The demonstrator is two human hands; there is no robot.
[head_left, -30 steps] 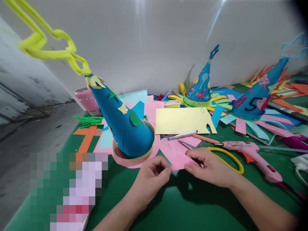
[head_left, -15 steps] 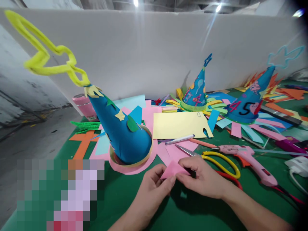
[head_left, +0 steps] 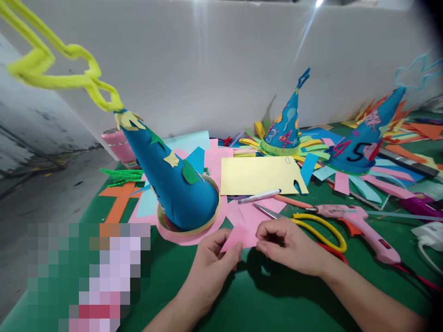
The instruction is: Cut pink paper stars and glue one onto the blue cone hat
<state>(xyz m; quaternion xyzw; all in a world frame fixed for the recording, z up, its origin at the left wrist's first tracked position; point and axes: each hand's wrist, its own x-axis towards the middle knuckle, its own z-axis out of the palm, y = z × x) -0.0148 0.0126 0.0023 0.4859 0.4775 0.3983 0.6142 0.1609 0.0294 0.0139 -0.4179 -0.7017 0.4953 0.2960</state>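
A small piece of pink paper is pinched between both my hands just above the green table. My left hand grips its left edge with closed fingers. My right hand pinches its right edge. Directly behind my hands lies a larger pink sheet. A tall blue cone hat with paper stars and a yellow pipe-cleaner top stands on a pink ring to the left of my hands.
Yellow-handled scissors, a pink glue gun, a pen and a yellow sheet lie behind my hands. Two more blue cone hats with coloured strips stand at the back. A pink cup is at back left.
Both hands lifted the small pink paper off the table and brought it together between them; it now looks folded over. The view tilted a little.
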